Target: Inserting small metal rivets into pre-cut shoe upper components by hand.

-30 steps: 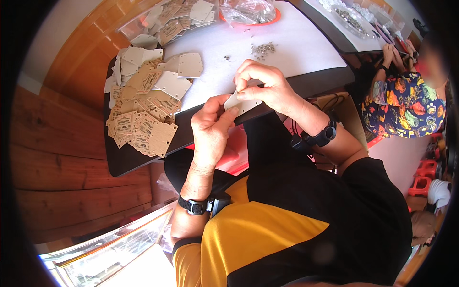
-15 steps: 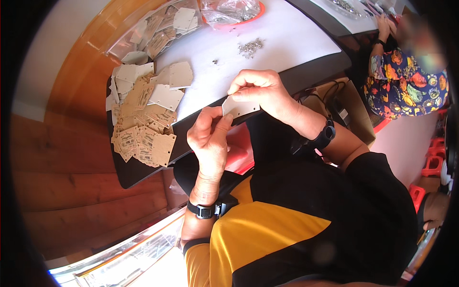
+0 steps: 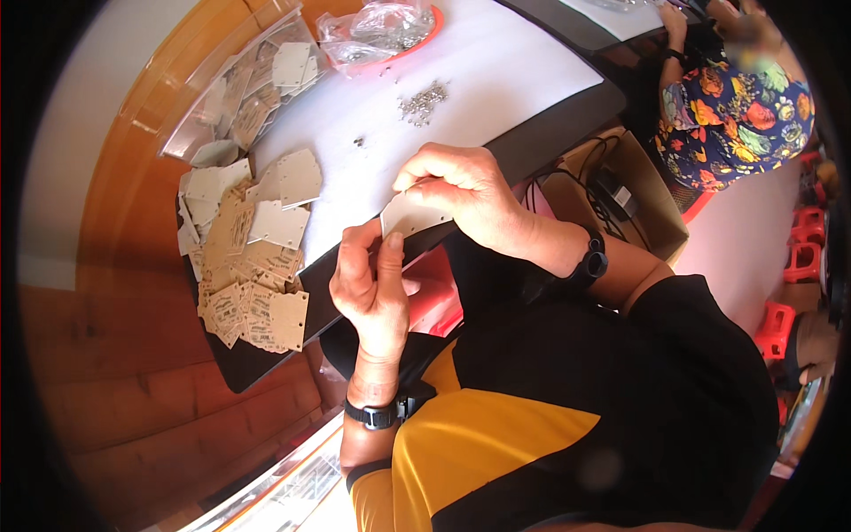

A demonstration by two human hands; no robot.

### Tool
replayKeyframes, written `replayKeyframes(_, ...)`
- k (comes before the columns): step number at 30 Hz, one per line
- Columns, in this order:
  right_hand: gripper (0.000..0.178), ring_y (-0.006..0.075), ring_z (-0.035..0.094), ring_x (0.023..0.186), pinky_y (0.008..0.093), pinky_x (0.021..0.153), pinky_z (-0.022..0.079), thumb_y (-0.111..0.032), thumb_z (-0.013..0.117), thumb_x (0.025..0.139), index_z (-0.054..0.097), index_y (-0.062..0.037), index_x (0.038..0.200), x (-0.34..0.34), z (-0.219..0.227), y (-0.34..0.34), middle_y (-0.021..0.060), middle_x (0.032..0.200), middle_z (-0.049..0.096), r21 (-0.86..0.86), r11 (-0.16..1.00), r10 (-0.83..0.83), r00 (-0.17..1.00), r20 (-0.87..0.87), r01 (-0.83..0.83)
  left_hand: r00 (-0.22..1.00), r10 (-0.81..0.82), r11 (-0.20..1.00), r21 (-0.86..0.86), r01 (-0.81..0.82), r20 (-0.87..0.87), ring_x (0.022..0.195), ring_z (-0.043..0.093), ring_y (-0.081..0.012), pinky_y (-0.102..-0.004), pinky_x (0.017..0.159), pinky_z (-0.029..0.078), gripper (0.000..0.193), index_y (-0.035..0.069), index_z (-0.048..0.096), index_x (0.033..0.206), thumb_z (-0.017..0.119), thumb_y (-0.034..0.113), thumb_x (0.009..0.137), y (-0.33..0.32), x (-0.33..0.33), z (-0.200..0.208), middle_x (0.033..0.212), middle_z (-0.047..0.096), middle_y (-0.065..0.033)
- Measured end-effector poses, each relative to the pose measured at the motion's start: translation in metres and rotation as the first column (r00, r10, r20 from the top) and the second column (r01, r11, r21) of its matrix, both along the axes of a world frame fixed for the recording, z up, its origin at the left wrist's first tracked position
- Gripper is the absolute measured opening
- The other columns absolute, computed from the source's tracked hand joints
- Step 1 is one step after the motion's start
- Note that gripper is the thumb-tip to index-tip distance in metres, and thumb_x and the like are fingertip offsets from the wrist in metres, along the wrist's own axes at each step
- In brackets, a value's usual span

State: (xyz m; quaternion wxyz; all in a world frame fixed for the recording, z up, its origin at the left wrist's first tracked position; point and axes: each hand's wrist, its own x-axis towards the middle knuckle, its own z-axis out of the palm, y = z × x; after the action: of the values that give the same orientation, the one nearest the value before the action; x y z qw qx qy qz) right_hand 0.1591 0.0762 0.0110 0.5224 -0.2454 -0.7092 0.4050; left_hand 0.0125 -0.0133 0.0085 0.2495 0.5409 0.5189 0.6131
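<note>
A small white card (image 3: 410, 217) with punched holes along its edge is held between my two hands just off the table's near edge. My left hand (image 3: 372, 284) pinches its lower left corner between thumb and fingers. The fingers of my right hand (image 3: 468, 188) are closed at the card's upper edge; whether a small piece is also between them is hidden. Beyond my hands, a loose heap of small silvery metal pieces (image 3: 424, 104) lies on the white table top (image 3: 496, 66). To the left is a spread pile of similar cards, some white side up (image 3: 279, 223), others brown and printed (image 3: 288, 321).
A clear plastic bag of cards (image 3: 292, 66) stands at the far left. Behind the heap, a red-rimmed tray (image 3: 430, 35) holds a bag of metal pieces (image 3: 377, 34). At right, an open cardboard box (image 3: 656, 226) contains black cables. A co-worker in a flowered top (image 3: 736, 124) sits beyond.
The view has shifted, so the table's things appear farther left. My hands keep hold of the same card, and its tilt differs slightly.
</note>
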Motion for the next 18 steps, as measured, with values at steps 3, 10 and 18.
replayKeyframes(3, 0.011, 0.0124, 0.061, 0.074, 0.0263, 0.068, 0.048, 0.005, 0.063, 0.085, 0.063, -0.0009, 0.094, 0.004, 0.003, -0.002, 0.0059, 0.082, 0.064, 0.062, 0.998, -0.005, 0.994, 0.107, -0.002, 0.999, -0.013, 1.000, -0.021, 0.013, 0.031, 0.063, 0.051, -0.0057, -0.0195, 0.056, 0.041, 0.009, 0.000, 0.065, 0.098, 0.064, -0.003, 0.090, 0.000, -0.003, 0.003, 0.079, 0.059, -0.0005)
replayKeyframes(10, 0.007, 0.0226, 0.065, 0.067, 0.0325, 0.061, 0.049, -0.006, 0.067, 0.084, 0.061, -0.0035, 0.086, 0.008, 0.011, 0.020, 0.0091, 0.076, 0.065, 0.085, 0.996, -0.025, 0.905, 0.426, -0.012, 0.993, 0.014, 0.985, -0.171, 0.006, 0.115, 0.063, 0.048, -0.0035, -0.0181, 0.058, 0.040, 0.008, 0.000, 0.067, 0.098, 0.066, 0.002, 0.091, 0.011, -0.008, -0.002, 0.078, 0.062, 0.0011)
replayKeyframes(18, 0.001, 0.0266, 0.068, 0.072, 0.0411, 0.064, 0.050, -0.015, 0.069, 0.079, 0.069, -0.0144, 0.079, 0.032, 0.021, 0.088, 0.0041, 0.073, 0.070, 0.328, 0.923, -0.377, 0.638, 0.672, 0.200, 0.989, -0.042, 0.982, -0.179, 0.067, 0.140, 0.062, 0.048, -0.0033, -0.0199, 0.057, 0.043, 0.008, 0.002, 0.066, 0.100, 0.065, 0.002, 0.092, 0.017, -0.017, -0.008, 0.079, 0.064, 0.0006)
